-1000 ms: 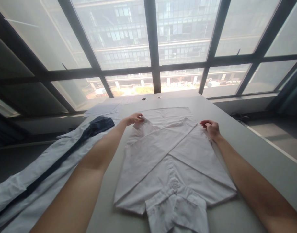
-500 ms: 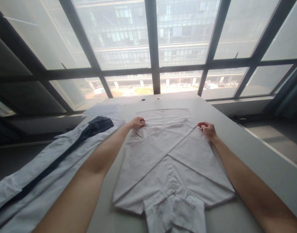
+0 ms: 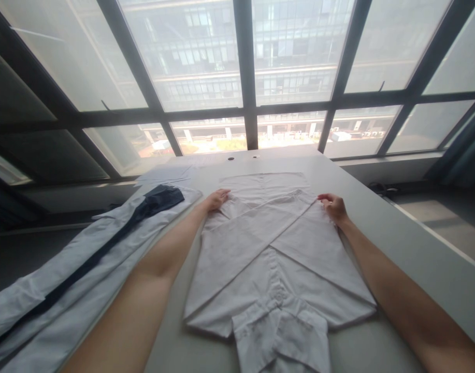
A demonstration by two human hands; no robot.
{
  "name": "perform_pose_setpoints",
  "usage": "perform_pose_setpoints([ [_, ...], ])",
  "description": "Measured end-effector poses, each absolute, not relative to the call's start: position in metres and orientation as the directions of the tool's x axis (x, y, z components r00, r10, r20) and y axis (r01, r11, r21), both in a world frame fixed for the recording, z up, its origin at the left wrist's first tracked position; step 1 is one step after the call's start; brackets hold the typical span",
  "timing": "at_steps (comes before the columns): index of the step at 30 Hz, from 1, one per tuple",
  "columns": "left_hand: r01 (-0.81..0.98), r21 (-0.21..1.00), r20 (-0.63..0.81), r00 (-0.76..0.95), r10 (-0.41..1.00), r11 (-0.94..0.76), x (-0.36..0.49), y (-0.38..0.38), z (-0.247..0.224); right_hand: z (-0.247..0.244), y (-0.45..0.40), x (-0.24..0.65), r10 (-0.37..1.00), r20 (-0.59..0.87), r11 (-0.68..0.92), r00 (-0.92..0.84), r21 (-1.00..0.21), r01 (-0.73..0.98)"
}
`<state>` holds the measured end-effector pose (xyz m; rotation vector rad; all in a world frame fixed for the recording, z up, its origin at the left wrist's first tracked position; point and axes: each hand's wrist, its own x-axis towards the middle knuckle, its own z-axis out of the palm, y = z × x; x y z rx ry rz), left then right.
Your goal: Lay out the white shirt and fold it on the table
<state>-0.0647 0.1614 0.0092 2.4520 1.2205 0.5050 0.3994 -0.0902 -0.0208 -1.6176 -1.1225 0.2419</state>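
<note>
A white shirt (image 3: 241,243) lies front up, with its sleeves folded crosswise over the body. Its collar end points toward me and its hem toward the window. My left hand (image 3: 217,200) is at the left side of the shirt near the hem, fingers closed on the fabric. Across from it, my right hand (image 3: 333,207) pinches the right side at the fold, thumb and forefinger together. The fabric between the two hands lies nearly flat, with small creases by my left hand.
The shirt rests on a white table (image 3: 380,243). More white clothing (image 3: 77,254) with a dark strip of cloth (image 3: 159,198) lies to the left. Two round holes are near the table's far end. A large window (image 3: 202,62) stands beyond, and a curtain (image 3: 466,140) hangs at the right.
My left hand has shifted slightly at the shirt's edge, its fingers now straighter. My right hand keeps its pinch. The view has moved slightly; the shirt lies as before.
</note>
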Motion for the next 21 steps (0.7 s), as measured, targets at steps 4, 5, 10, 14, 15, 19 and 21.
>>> perform_pose_setpoints([
  [4,0.681,0.383,0.194,0.601,0.775,-0.624,-0.073,0.156,-0.003,-0.014,-0.102,0.389,0.832,0.488,0.058,0.262,-0.547,0.835],
  [5,0.687,0.365,0.199,0.601,0.774,-0.628,-0.075,0.155,-0.005,-0.014,-0.105,0.386,0.846,0.485,0.035,0.221,-0.464,0.885],
  [10,0.715,0.323,0.190,0.592,0.783,-0.620,-0.083,0.154,-0.003,-0.014,-0.116,0.378,0.869,0.420,-0.177,0.262,-0.231,0.957],
  [14,0.725,0.318,0.180,0.587,0.790,-0.611,-0.085,0.152,-0.001,-0.019,-0.119,0.386,0.850,0.391,-0.276,0.353,-0.238,0.931],
  [15,0.727,0.321,0.179,0.583,0.792,-0.608,-0.085,0.152,-0.001,-0.021,-0.121,0.391,0.839,0.399,-0.288,0.370,-0.252,0.924],
  [19,0.732,0.344,0.176,0.564,0.807,-0.587,-0.081,0.151,0.003,-0.027,-0.126,0.410,0.754,0.492,-0.270,0.434,-0.371,0.889],
  [21,0.740,0.364,0.163,0.547,0.821,-0.565,-0.076,0.152,0.008,-0.029,-0.126,0.415,0.733,0.532,-0.203,0.424,-0.424,0.883],
])
